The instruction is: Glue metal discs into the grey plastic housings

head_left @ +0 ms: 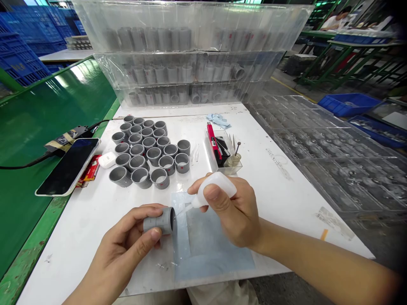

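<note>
My left hand (pixel 127 243) is closed around a grey plastic ring (pixel 159 221), tilted on its side with its open end facing right. Pinched in my right hand (pixel 237 212) is a small white squeeze bottle (pixel 219 185), its thin clear nozzle slanting down and left to the ring's open rim. Whether the tip touches the rim I cannot tell. Below both hands lies a light blue sheet (pixel 216 264) on the white table (pixel 276 203). Several more grey rings (pixel 141 178) stand upright in rows beyond my left hand, a few with small red marks.
Stacked clear trays of grey rings (pixel 190 67) rise at the table's back. A clear box (pixel 233 170) holds a red cutter (pixel 214 140) and small tools; a blue cloth (pixel 218 120) lies behind it. At left are a phone (pixel 70 165) and white case (pixel 107 159). Clear trays (pixel 318 156) stand right.
</note>
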The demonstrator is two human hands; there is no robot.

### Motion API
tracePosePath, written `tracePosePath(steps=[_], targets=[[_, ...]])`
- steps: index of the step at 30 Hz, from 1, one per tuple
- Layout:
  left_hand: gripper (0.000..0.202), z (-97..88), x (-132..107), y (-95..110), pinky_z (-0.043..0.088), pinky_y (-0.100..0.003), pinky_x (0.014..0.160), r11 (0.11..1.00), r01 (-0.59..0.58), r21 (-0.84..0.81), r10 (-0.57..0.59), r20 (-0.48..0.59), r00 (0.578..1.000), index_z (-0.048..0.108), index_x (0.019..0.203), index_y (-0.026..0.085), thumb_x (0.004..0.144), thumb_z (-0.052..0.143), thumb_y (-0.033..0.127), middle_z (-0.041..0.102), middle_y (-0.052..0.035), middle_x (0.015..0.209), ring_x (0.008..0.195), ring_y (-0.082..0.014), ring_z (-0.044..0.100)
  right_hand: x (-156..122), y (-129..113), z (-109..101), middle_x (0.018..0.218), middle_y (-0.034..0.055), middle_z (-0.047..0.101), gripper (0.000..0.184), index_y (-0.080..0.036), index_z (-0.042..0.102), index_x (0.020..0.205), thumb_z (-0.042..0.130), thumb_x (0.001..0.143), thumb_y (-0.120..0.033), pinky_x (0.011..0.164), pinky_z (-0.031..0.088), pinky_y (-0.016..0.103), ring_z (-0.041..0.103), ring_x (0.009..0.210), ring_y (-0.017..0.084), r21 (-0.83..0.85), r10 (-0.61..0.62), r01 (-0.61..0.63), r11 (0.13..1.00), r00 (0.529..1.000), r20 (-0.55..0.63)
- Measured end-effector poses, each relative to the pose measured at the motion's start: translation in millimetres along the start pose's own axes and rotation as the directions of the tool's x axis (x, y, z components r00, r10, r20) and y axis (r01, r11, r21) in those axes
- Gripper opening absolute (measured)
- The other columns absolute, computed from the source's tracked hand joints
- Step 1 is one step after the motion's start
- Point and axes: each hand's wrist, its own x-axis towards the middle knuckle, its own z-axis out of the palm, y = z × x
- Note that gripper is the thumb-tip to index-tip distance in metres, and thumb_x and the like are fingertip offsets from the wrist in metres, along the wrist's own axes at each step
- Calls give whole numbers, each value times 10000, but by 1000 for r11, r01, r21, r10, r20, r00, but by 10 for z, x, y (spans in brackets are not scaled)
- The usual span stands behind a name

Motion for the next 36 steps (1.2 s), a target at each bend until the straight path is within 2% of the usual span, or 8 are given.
tracePosePath(steps=[4,7,15,19,24,31,36], targets=[[286,22,19,-24,619,-228,851,999,1,-44,-2,-7,1000,748,1114,329,839,809,280,667,-15,1364,1124,-228,703,3,-7,14,614,14,602,472,-174,649,715,546,1008,-530,480,416,280,513,502,108,-41,16,-14,999,1000,25],[318,28,22,-38,608,-220,896,999,10,-32,-10,-9,1000,733,1122,337,829,806,235,670,3,1322,1160,-219,683,-1,-2,20,580,4,560,517,-181,614,660,542,996,-567,479,403,279,482,504,109,-85,41,-37,996,998,37],[333,33,0,-30,611,-187,818,996,63,-65,-64,-10,998,717,1138,368,839,794,243,688,41,1285,1015,-167,707,-12,17,28,581,5,546,538,-177,631,656,529,999,-579,492,390,283,473,516,110,-99,65,-61,993,997,41],[335,34,3,-31,609,-186,777,995,73,-71,-74,-9,997,711,1143,345,833,805,258,723,25,1221,948,-161,712,-14,22,29,576,-1,542,517,-177,649,682,538,999,-570,499,395,287,478,517,114,-98,72,-68,993,997,38],[380,27,-2,-22,595,-175,729,985,134,-108,-130,40,991,671,1195,334,843,814,309,783,29,1011,833,-140,708,-14,20,27,595,5,550,559,-172,588,616,533,1000,-574,510,402,284,490,529,107,-104,87,-84,991,996,22],[448,86,-29,70,573,-133,717,976,159,-146,-160,8,987,675,1166,306,773,874,389,792,50,927,791,-114,713,-10,21,23,588,1,540,559,-184,524,590,534,1003,-562,503,411,273,493,532,106,-95,61,-60,994,998,4],[475,82,-28,91,555,-137,685,982,156,-106,-158,-6,987,679,1182,292,769,873,425,773,36,889,775,-122,688,-3,13,22,578,-6,525,554,-192,474,575,540,1010,-528,491,405,266,490,516,99,-77,30,-30,997,1000,1]])
